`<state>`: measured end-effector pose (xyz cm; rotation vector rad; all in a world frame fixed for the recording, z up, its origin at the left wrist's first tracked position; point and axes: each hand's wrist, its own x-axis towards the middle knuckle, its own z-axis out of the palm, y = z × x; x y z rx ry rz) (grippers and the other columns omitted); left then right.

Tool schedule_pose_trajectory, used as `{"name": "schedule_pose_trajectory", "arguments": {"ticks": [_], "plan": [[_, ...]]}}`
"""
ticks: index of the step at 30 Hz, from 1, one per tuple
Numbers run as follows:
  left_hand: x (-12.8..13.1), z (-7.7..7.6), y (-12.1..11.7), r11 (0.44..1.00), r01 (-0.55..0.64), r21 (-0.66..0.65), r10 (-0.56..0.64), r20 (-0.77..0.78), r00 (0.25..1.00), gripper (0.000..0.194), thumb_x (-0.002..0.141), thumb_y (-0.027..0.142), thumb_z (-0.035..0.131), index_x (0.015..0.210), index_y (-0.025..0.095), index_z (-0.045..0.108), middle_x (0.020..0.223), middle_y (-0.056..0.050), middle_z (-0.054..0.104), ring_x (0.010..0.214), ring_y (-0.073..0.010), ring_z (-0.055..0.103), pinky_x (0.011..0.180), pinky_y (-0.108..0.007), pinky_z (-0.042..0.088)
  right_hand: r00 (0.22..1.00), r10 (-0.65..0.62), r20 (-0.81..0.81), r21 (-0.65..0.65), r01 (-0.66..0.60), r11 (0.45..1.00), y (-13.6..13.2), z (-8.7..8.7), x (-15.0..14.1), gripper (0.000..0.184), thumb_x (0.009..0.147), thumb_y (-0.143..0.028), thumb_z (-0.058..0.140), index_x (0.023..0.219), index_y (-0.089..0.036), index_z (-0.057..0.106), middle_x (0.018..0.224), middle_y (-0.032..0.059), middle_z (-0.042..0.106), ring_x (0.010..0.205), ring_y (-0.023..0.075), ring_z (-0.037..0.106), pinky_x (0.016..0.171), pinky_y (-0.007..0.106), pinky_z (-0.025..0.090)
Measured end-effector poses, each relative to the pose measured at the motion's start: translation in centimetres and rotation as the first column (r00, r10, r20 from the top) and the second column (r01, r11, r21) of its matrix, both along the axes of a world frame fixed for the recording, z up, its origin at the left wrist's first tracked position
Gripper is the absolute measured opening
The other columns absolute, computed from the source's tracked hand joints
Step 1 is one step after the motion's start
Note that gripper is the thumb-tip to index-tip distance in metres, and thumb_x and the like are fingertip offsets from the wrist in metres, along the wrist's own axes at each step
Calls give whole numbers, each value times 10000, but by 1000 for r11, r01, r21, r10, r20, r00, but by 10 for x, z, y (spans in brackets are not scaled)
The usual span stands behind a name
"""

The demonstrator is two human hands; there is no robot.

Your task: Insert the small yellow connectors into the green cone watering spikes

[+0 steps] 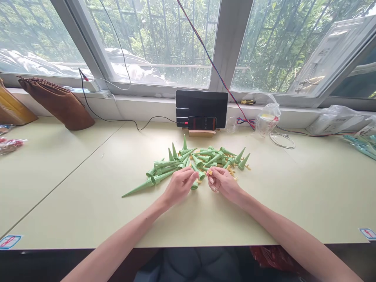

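Observation:
A pile of green plastic watering spikes (216, 157), with hollow collars and pointed tips, lies in the middle of the table. Small yellow plastic pieces (231, 171) are mixed in at the right of the pile. My right hand (225, 183) pinches a yellow plastic piece (210, 172) between thumb and fingertips, its round end facing left. Across from it, at the pile's near edge, my left hand (179, 184) is closed with fingers curled. Whatever those fingers may hold is hidden. Between the hands, a spike's open collar (194, 185) shows.
Behind the pile a phone (202, 123) leans on a black tablet (202, 102). A brown bag (58, 102) stands at the back left. A bagged cup (268, 117), a white cable (282, 140) and plastic packets (335, 119) lie at the back right, below the windows.

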<state>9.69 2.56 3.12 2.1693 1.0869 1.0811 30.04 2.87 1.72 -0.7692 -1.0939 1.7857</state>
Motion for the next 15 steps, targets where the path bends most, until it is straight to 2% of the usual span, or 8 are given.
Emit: {"name": "schedule_pose_trajectory", "arguments": {"ticks": [3, 7, 15], "plan": [[0, -1, 0, 1000, -24, -6, 24, -31, 999, 370, 1002, 348, 454, 731, 161, 624, 617, 9, 505, 558, -116, 418, 541, -247, 327, 1000, 2, 1, 5, -2, 1000, 1, -2, 0, 401, 856, -557, 673, 789, -171, 589, 593, -51, 496, 416, 74, 459, 370, 203, 338], [0, -4, -1, 997, -29, -70, 21, -110, 994, 229, 960, 345, 538, 845, 180, 648, 544, 56, 452, 501, -99, 379, 527, -230, 314, 1000, 7, -11, 10, -7, 1000, 1, -3, 0, 395, 862, -549, 672, 783, -170, 595, 586, -53, 490, 413, 72, 454, 367, 199, 344], [0, -6, -2, 995, -51, -83, 32, -212, 977, 164, 915, 351, 588, 953, 200, 642, 531, 81, 448, 487, -101, 405, 536, -228, 319, 1000, -18, -14, -9, 18, 1000, 2, -6, 1, 406, 850, -557, 683, 782, -168, 591, 589, -49, 503, 408, 72, 461, 352, 194, 353]]}}
